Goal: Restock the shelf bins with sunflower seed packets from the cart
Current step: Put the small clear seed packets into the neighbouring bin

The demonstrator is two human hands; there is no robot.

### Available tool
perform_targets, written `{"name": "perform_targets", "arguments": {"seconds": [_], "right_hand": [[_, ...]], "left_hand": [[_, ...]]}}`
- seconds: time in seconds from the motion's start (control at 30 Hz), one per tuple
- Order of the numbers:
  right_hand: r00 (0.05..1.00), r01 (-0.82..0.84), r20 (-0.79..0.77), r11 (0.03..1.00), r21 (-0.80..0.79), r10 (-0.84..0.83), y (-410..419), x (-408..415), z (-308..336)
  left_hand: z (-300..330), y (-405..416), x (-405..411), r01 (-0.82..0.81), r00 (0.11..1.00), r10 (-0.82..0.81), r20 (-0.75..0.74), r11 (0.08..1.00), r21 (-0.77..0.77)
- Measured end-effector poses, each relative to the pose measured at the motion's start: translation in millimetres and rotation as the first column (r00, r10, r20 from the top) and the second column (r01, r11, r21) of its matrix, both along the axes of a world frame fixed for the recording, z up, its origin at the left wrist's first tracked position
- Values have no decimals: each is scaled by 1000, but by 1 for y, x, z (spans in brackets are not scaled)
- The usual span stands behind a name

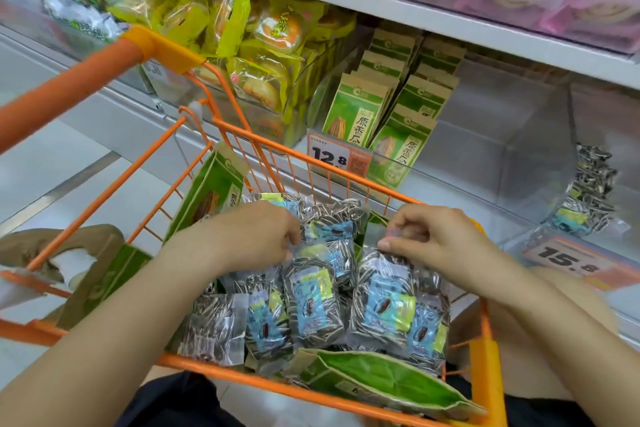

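- We saw an orange wire cart (221, 128) with a thick, smooth handle bar at the left, its basket heaped with crinkly clear packets (313, 308) of striped sunflower seeds, each bearing a blue and yellow label.
- Flat green paper bags (207, 194) stood upright at the far left of the basket, and another lay on its side along the near edge.
- Our left hand (256, 232) reached in from the near left, palm down, its fingers curled down and pinching the clear top edge of a packet in the middle of the heap.
- Our right hand (429, 236) came in from the near right, its fingers bent and thumb tucked, pinching the clear top seal of a packet (384, 305) that lay just below it.
- Both forearms were bare and stretched over the near rim of the cart.
- The held packets lay directly under and between the hands, touching their neighbours in the pile.
- Beyond the cart, a clear plastic bin (491, 149) on the shelf was glossy with hard, straight walls; a few seed packets (588, 194) of the same kind were stacked at its far right.
- To the left of that bin, rows of green bags (360, 111) stood upright behind an orange price tag (332, 156) reading 12.8.
- A second tag (568, 260) at the right read 15.8.
- Yellow wrapped pastries (242, 31) filled the bin further left, soft and shiny in their film.
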State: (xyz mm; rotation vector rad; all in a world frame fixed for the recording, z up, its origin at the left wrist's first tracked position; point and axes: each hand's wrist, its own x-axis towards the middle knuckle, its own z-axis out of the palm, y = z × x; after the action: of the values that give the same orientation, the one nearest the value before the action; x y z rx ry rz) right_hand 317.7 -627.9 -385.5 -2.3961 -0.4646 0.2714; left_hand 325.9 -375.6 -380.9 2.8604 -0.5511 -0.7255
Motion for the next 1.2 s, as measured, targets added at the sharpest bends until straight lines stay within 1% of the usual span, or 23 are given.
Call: {"name": "perform_targets", "arguments": {"seconds": [0.07, 0.17, 0.2, 0.27, 0.33, 0.4, 0.43, 0.47, 0.53, 0.6, 0.73, 0.77, 0.8, 0.87, 0.93, 1.0, 1.07, 1.13, 1.2], "right_hand": [[995, 86, -55, 984, 156, -78, -1, 1, 1], [975, 221, -77, 940, 261, -208, -2, 5, -1], [966, 257, -80, 922, 291, -245, -2, 6, -1], [954, 297, -70, 893, 339, -291, -3, 7, -1], [944, 319, -30, 884, 343, -329, -5, 9, -1], [939, 322, 9, 889, 324, -344, -5, 10, 0], [940, 317, 19, 896, 310, -340, -5, 11, 1], [944, 309, 20, 901, 305, -330, -3, 11, 2], [949, 300, -8, 894, 332, -315, 2, 13, 4], [946, 315, -50, 870, 380, -321, 8, 16, 5], [926, 370, -131, 792, 485, -353, 13, 20, 12], [922, 379, -134, 780, 497, -363, 13, 21, 15], [919, 384, -128, 771, 508, -373, 13, 21, 16], [908, 403, -132, 748, 527, -397, 15, 22, 16], [891, 449, -220, 699, 556, -397, 18, 23, 16], [848, 529, -398, 621, 579, -351, 20, 25, 16], [790, 597, -536, 579, 556, -300, 20, 24, 16], [762, 625, -587, 552, 553, -275, 20, 22, 13], [754, 637, -615, 482, 601, -231, 21, 18, 9]], "left_hand": [[-9, -4, 2, -14, 1000, 14, 7, 1000, 6], [-19, -7, 3, -33, 999, 34, 25, 998, -49], [-20, -5, 3, -51, 998, 53, 18, 994, -102], [-12, 3, 6, -135, 991, 127, -47, 949, -286], [1, 10, 7, -225, 974, 191, -118, 842, -490], [13, 10, 8, -287, 957, 232, -173, 689, -665], [16, 6, 8, -328, 943, 252, -215, 608, -723], [17, 1, 9, -366, 928, 272, -254, 546, -753], [16, -14, 9, -431, 898, 308, -314, 470, -770], [12, -30, 10, -510, 856, 317, -409, 383, -771], [15, -44, 15, -677, 728, 261, -634, 128, -725], [16, -45, 16, -705, 702, 235, -672, 95, -703], [16, -46, 17, -722, 687, 209, -696, 93, -685], [17, -51, 16, -739, 673, 188, -716, 122, -663], [17, -58, 13, -756, 654, 181, -735, 122, -643], [12, -65, 11, -761, 644, 194, -740, 68, -645], [8, -69, 11, -737, 658, 245, -712, 21, -675], [6, -71, 11, -720, 658, 302, -690, -16, -694], [6, -71, 12, -721, 641, 322, -697, -60, -691]]}}
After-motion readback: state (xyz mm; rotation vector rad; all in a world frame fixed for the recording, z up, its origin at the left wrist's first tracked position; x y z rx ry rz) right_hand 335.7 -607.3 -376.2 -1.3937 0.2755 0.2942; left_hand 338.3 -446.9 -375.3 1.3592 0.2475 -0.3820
